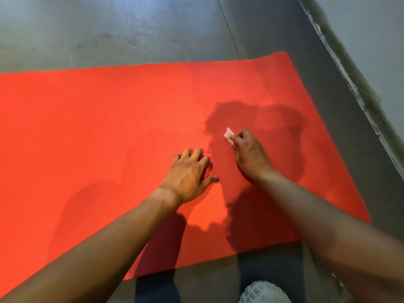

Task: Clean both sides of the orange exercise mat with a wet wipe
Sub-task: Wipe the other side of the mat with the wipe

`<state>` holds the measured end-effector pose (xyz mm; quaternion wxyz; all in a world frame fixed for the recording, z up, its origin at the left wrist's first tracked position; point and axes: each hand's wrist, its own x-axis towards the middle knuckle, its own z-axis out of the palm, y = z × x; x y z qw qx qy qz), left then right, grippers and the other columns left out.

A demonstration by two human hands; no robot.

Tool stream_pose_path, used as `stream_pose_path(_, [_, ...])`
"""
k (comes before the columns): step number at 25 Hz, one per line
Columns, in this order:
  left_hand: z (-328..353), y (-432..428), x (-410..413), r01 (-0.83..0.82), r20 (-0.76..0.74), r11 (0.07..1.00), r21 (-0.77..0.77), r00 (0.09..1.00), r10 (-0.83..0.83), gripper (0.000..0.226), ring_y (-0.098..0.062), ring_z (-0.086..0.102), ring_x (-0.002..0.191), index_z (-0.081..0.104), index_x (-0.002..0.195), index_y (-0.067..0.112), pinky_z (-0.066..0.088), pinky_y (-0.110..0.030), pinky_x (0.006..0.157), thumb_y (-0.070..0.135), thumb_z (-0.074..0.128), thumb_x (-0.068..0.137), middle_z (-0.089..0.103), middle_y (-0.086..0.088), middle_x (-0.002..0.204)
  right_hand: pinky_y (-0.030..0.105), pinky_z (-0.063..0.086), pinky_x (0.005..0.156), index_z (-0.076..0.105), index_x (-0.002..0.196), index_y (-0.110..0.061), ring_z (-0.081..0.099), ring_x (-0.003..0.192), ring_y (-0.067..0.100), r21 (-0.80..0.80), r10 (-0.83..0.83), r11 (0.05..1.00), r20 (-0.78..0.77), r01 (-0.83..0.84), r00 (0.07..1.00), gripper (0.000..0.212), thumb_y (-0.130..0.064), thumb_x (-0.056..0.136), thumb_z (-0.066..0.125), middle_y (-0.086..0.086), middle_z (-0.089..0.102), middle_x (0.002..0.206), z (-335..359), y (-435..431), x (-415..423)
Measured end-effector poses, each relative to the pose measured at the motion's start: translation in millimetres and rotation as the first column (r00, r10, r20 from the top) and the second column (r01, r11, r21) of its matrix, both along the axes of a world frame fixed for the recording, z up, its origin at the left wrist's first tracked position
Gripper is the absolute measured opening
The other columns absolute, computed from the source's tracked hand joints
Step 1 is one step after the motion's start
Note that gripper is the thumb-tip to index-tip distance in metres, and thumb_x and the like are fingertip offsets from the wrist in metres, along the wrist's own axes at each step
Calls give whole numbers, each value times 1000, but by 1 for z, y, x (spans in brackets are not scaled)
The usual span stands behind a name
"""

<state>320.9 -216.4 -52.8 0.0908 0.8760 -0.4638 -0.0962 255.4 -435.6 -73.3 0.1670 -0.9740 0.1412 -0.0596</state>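
The orange exercise mat (109, 132) is lying flat on the grey floor (109, 29), long axis running left to right, left side going out of frame and its rounded right end stopping just short of the wall base (358, 92). The left hand (189, 176) is planted palm-down on the mat, fingers spread. Just beside it, the right hand (249, 153) is pinching a small white wet wipe (228, 134) against the mat; around it the surface looks darker. A white shoe (265, 291) pokes in at the bottom edge.
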Motion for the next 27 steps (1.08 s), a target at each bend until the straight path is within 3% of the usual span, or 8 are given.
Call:
stream_pose_path(4, [6, -15, 24, -88, -121, 995, 43, 988, 92, 33, -30, 48, 112, 58, 108, 23, 43, -43, 89, 53, 54, 94, 52, -3, 117, 42, 47, 80, 68, 125, -15, 59, 91, 40, -27, -401, 916, -32, 400, 916, 31, -14, 99, 52, 18, 54, 102, 4, -39, 7])
stream_pose_path(6, [7, -19, 35, -95, -117, 993, 68, 988, 102, 34, -32, 45, 115, 57, 111, 21, 43, -44, 91, 50, 57, 92, 51, -5, 120, 41, 47, 83, 68, 124, -10, 59, 94, 40, -34, -314, 949, -15, 314, 949, 33, -8, 95, 51, 18, 58, 106, 0, -20, 9])
stream_pose_path(8, [8, -18, 46, -117, -118, 990, 78, 985, 125, 38, -33, 43, 116, 56, 112, 21, 43, -45, 92, 48, 65, 86, 48, -6, 121, 40, 48, 89, 68, 123, -8, 57, 100, 39, -48, -34, 998, -1, 34, 999, 41, 1, 86, 51, 16, 61, 113, -3, 12, 4])
stream_pose_path(10, [8, -16, 58, -150, -136, 984, 94, 977, 162, 50, -31, 41, 117, 56, 114, 23, 42, -45, 94, 54, 73, 79, 45, -5, 122, 40, 45, 101, 64, 129, -15, 54, 112, 31, -44, 174, 984, -5, -174, 985, 48, 1, 86, 51, 7, 60, 126, -3, 26, -1])
stream_pose_path(12, [9, -13, 68, -167, -159, 980, 112, 970, 184, 60, -30, 39, 119, 56, 117, 24, 40, -45, 96, 60, 77, 74, 44, -3, 125, 42, 45, 105, 58, 131, -23, 55, 116, 27, 38, 67, 997, 31, -68, 997, 48, -6, 87, 54, 3, 58, 126, 4, 14, 4])
stream_pose_path(15, [11, -14, 72, -175, -165, 976, 129, 967, 195, 66, -30, 37, 121, 55, 119, 24, 39, -45, 98, 63, 78, 71, 42, -3, 126, 40, 50, 93, 58, 122, -21, 61, 104, 24, 117, -207, 973, 79, 197, 975, 38, -15, 85, 63, 4, 51, 113, 12, -12, 10])
stream_pose_path(22, [10, -16, 72, -208, -194, 968, 142, 953, 234, 67, -29, 35, 124, 54, 115, 25, 36, -45, 98, 64, 81, 67, 42, 0, 129, 42, 41, 99, 58, 129, -9, 53, 108, 35, 16, -265, 964, 62, 264, 962, 40, -13, 90, 62, 13, 57, 121, 0, -15, 27])
stream_pose_path(27, [12, -18, 72, -201, -185, 967, 157, 956, 229, 68, -29, 36, 124, 54, 116, 26, 36, -46, 98, 65, 80, 67, 42, 0, 129, 40, 48, 85, 72, 116, -12, 59, 92, 33, 82, -399, 915, 25, 396, 917, 29, -8, 94, 53, 11, 54, 104, 2, -31, 38])
